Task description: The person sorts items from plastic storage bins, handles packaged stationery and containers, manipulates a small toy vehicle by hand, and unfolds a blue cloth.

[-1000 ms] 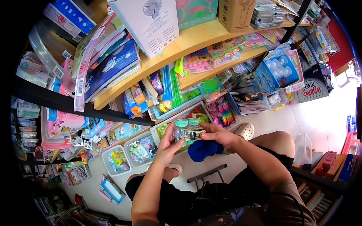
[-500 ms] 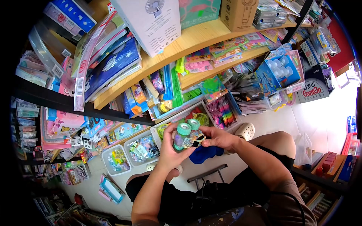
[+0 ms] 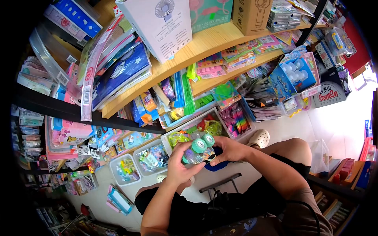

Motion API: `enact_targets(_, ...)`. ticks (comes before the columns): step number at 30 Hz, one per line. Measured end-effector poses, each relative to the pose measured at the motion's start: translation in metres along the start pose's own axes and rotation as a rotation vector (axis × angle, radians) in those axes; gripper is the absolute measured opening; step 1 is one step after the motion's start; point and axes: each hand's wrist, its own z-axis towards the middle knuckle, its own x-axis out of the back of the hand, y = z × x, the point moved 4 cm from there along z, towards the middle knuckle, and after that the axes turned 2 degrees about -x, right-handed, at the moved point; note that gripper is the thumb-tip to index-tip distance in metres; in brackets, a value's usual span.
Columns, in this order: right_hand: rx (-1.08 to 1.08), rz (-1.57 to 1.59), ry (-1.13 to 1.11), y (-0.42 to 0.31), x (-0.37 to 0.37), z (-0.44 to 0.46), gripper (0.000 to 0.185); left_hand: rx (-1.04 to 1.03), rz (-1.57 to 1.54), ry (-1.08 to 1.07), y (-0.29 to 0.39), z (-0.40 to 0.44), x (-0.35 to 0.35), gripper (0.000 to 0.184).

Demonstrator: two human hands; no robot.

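Observation:
A small toy car with teal wheels and a clear, patterned body is held between both hands above the floor. My left hand wraps its left side, fingers behind and thumb along the near edge. My right hand grips the right end near a black part, with the thumb at the near side. Two teal wheels face up at the top. Behind the car stand bins of small packaged goods. A dark blue object shows below my right hand.
A wooden shelf with boxes and books crosses the front. White bins stand on the floor at left. A folding stool's black bar is between my legs. A Ganten box stands at right.
The toy car has turned so that its wheels face up and toward the camera, and it has shifted slightly right with both hands. The view has also shifted a little.

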Motion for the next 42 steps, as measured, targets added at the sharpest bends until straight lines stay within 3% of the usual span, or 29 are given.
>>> enact_targets(6, 0.066, -0.059, 0.020, 0.002, 0.001, -0.003, 0.082, -0.054, 0.024, -0.055, 0.006, 0.002, -0.001, 0.062)
enact_targets(8, 0.052, -0.035, 0.023, 0.002, 0.001, -0.003, 0.085, 0.061, -0.107, -0.016, -0.003, -0.001, -0.003, 0.063)
enact_targets(11, 0.099, 0.194, 0.051, 0.005, -0.001, -0.003, 0.074, 0.154, -0.348, 0.014, -0.009, 0.003, -0.005, 0.071)
enact_targets(14, -0.180, 0.597, 0.091, 0.013, 0.002, -0.009, 0.067, 0.218, -0.573, -0.043, -0.024, 0.004, -0.009, 0.083)
enact_targets(15, -0.172, 0.537, 0.187, 0.013, 0.002, -0.010, 0.062, 0.249, -0.625, -0.033, -0.027, 0.005, -0.013, 0.083)
enact_targets(18, -0.304, 0.774, 0.161, 0.025, -0.002, -0.010, 0.058, 0.339, -0.717, -0.010, -0.037, 0.004, -0.022, 0.083)
enact_targets(21, -0.301, 0.890, 0.162, 0.034, -0.004, -0.006, 0.055, 0.474, -0.873, 0.018, -0.038, 0.001, -0.027, 0.082)
enact_targets(27, -0.300, 0.537, 0.270, 0.006, -0.002, -0.012, 0.049, 0.473, -1.043, 0.113, -0.040, 0.006, -0.026, 0.082)
enact_targets(30, 0.228, -0.070, 0.570, -0.004, 0.010, -0.006, 0.046, 0.458, -0.995, 0.144, -0.036, 0.008, -0.021, 0.083)
enact_targets(33, 0.341, -0.417, 0.612, -0.024, 0.009, -0.013, 0.044, 0.431, -0.988, 0.066, -0.037, 0.009, -0.027, 0.085)
enact_targets(36, 0.139, -0.581, 0.535, -0.025, 0.004, -0.014, 0.040, 0.427, -0.982, 0.110, -0.038, 0.006, -0.030, 0.075)
enact_targets(39, 0.204, -0.619, 0.562, -0.032, -0.004, -0.018, 0.040, 0.499, -1.132, 0.111, -0.048, 0.004, -0.030, 0.091)
enact_targets(42, 0.204, -0.634, 0.575, -0.033, -0.005, -0.021, 0.039, 0.427, -1.051, 0.112, -0.037, 0.010, -0.029, 0.095)
